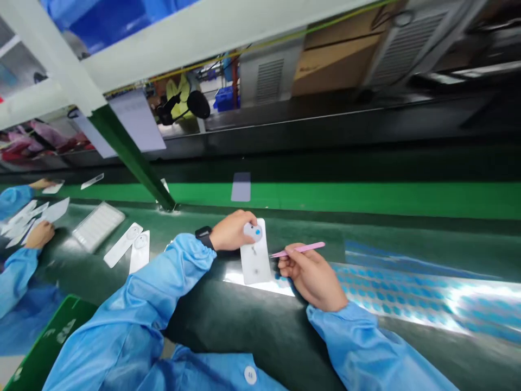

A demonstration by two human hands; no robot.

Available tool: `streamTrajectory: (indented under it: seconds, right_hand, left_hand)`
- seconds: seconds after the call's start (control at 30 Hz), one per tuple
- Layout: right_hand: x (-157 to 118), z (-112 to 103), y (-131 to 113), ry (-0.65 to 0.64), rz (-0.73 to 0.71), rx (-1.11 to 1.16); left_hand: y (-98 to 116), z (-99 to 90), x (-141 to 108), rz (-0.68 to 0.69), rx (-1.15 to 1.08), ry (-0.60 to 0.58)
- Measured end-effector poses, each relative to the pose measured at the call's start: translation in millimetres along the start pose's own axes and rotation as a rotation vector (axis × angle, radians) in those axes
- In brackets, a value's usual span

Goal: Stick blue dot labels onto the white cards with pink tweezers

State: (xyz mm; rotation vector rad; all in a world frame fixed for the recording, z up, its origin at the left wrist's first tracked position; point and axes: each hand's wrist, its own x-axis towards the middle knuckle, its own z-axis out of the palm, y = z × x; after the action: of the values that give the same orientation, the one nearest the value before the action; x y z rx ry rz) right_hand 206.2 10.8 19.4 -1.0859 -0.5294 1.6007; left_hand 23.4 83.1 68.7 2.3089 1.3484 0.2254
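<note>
My left hand (234, 231) grips the upper end of a flat white rectangular panel (260, 266), its thumb and fingers around a grey round area bearing a small blue dot (258, 232). Small dark marks show lower on the panel. In my right hand (311, 274), pink tweezers (305, 247) are pinched, their tips pointing left close to the panel's right edge. Beneath and right of that hand lies a clear sheet with rows of blue round stickers (391, 296). Two similar white panels (122, 245) lie to the left of my left sleeve.
A green conveyor belt (345, 198) runs behind the bench, carrying a pale rectangular plate (241, 187). A green post (130, 157) rises at left. Beyond the white tray (99, 225), a co-worker's hands (40, 234) handle white pieces. A green bin (61, 336) stands at lower left.
</note>
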Motion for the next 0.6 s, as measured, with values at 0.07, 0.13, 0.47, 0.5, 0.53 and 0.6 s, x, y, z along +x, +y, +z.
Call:
streamTrajectory:
  seconds: [0.07,0.13,0.47,0.5,0.53,0.6]
  right_hand:
    - [2.7,-3.0,1.1,-0.039,-0.014,0.035]
    - [4.6,-5.6,2.6,-0.062,-0.013,0.048]
    - [9.4,-6.2,11.1,-0.121,0.027,0.040]
    - [10.2,-5.8,11.7,-0.123,0.034,0.033]
    - [10.8,-5.6,12.2,-0.124,0.036,0.027]
    - [11.4,-5.8,12.8,-0.132,0.032,0.017]
  left_hand:
    - [5.8,-19.5,37.3,0.027,0.030,0.052]
    - [14.6,-34.9,80.4,0.026,0.062,0.109]
    - [-42.3,-45.0,160.9,-0.510,0.313,0.201]
    - [-49.8,-45.0,157.3,-0.540,0.334,0.175]
    - [-54.8,-44.7,154.5,-0.560,0.351,0.159]
    - [-57.1,-43.8,152.4,-0.574,0.370,0.160]
